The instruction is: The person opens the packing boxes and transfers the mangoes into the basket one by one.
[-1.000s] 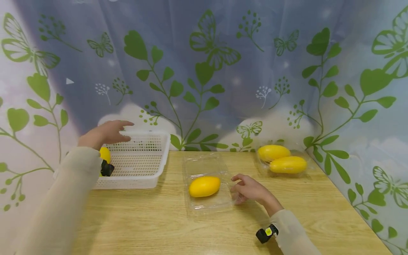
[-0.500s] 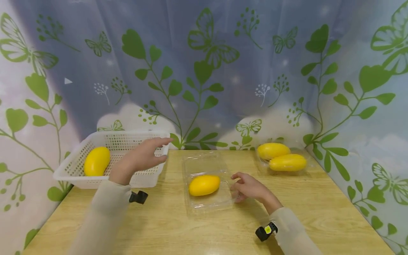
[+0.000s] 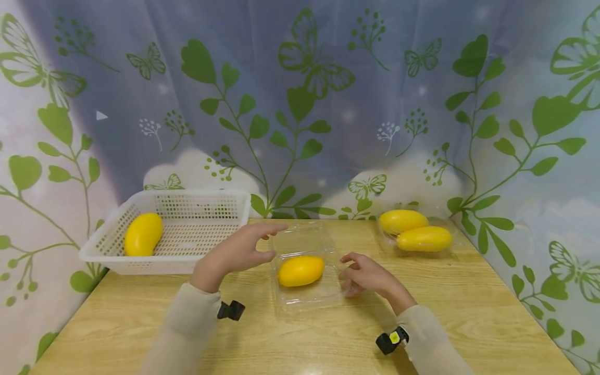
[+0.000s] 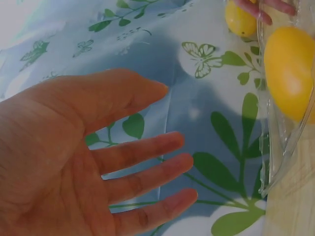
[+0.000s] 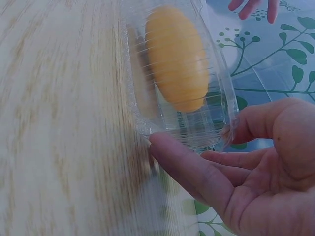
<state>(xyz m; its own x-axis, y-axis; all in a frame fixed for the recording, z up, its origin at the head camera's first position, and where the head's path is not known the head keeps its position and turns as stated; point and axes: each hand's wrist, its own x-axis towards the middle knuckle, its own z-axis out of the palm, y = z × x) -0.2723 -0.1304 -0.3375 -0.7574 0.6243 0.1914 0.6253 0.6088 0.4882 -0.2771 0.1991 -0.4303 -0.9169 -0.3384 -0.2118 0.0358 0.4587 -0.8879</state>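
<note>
A clear plastic container [image 3: 307, 301] with its lid raised at the back stands mid-table, one yellow mango-like fruit [image 3: 301, 271] lying in it. My right hand [image 3: 367, 276] grips its right side, thumb at the rim and a finger low on the wall in the right wrist view, where the container [image 5: 216, 123] shows close up. Open and empty, my left hand [image 3: 239, 252] hovers at the container's left edge, fingers pointing toward the lid. In the left wrist view the left hand [image 4: 113, 157] has its fingers spread, apart from the container.
At the left stands a white perforated basket [image 3: 164, 266] with one yellow fruit [image 3: 143, 234] in its left end. At the back right, two yellow fruits [image 3: 424, 238] lie in another clear container. A patterned curtain [image 3: 328, 130] hangs behind the table [image 3: 290, 344].
My left hand has moved right, from over the basket to the middle container, uncovering the fruit in the basket. My right hand and the containers have stayed in place.
</note>
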